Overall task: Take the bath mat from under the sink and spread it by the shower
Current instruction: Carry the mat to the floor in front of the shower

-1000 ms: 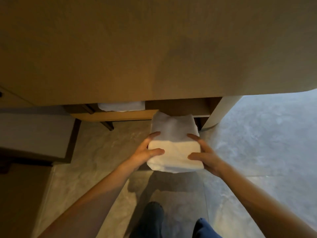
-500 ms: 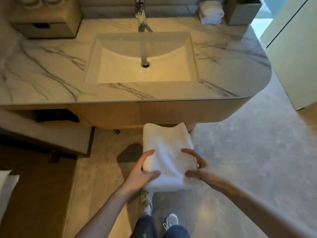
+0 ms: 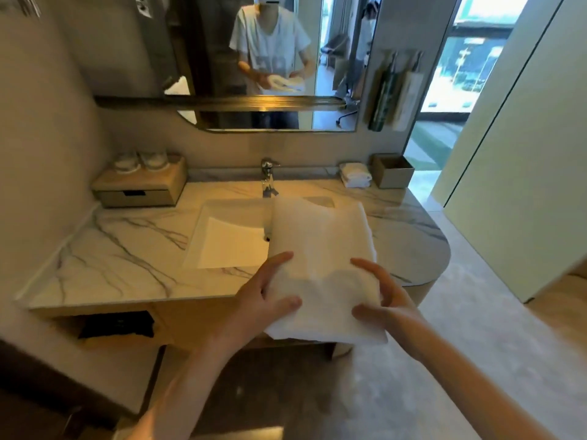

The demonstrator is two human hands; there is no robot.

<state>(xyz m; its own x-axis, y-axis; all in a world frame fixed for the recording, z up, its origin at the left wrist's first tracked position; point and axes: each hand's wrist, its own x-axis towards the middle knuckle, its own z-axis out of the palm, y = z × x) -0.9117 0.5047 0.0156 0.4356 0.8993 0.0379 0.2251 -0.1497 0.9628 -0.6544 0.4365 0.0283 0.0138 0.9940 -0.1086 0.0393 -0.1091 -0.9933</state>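
A folded white bath mat (image 3: 320, 249) is held flat in front of me at counter height, over the right part of the sink (image 3: 228, 236). My left hand (image 3: 263, 300) grips its near left edge, thumb on top. My right hand (image 3: 381, 296) grips its near right edge the same way. The mat stays folded in a thick rectangle and hides the sink's right side. No shower is in view.
The marble counter (image 3: 127, 258) carries a wooden box with cups (image 3: 139, 185) at back left, a tap (image 3: 268, 177), rolled towels (image 3: 355, 175) and a small bin (image 3: 392, 171) at back right. A mirror (image 3: 263, 58) hangs above. Pale floor (image 3: 460, 344) and a doorway lie to the right.
I have risen from crouching under the vanity to standing; the mat came out from the shelf and up to counter height, both hands still holding it.
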